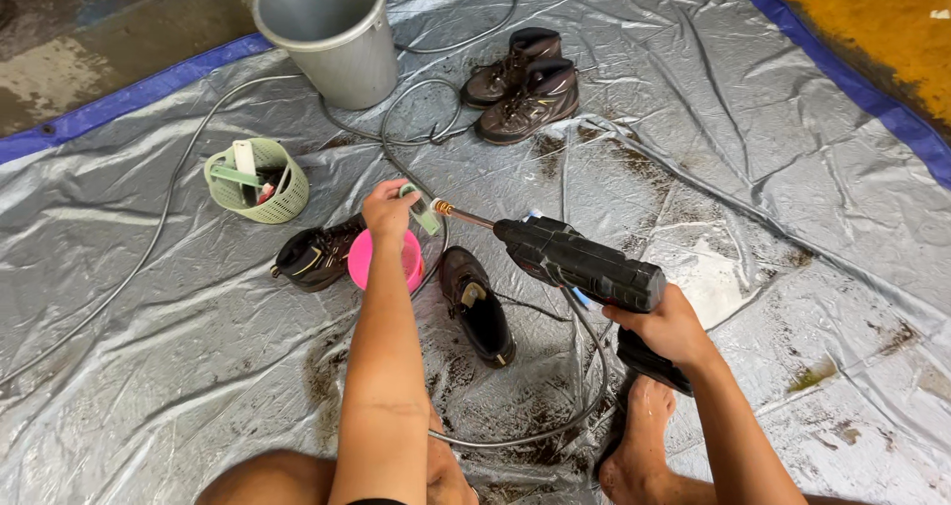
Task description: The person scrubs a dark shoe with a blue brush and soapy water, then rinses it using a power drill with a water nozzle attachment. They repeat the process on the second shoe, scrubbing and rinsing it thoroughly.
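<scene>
One spray gun [580, 262] nozzle pointing left

A crumpled silver tarp [792, 218] with a blue border lies under everything, smeared with dark mud. At its far edge stands a grey metal bucket [332, 35], and just right of it a pair of brown hiking boots [522, 84] sits side by side. To my left stands a pale green basket [260, 183] with brushes inside. Bare concrete floor [89, 30] shows beyond the tarp.

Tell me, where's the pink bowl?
In the head view, the pink bowl sits left of centre on the tarp, between two dark boots, just below the left hand.
</scene>
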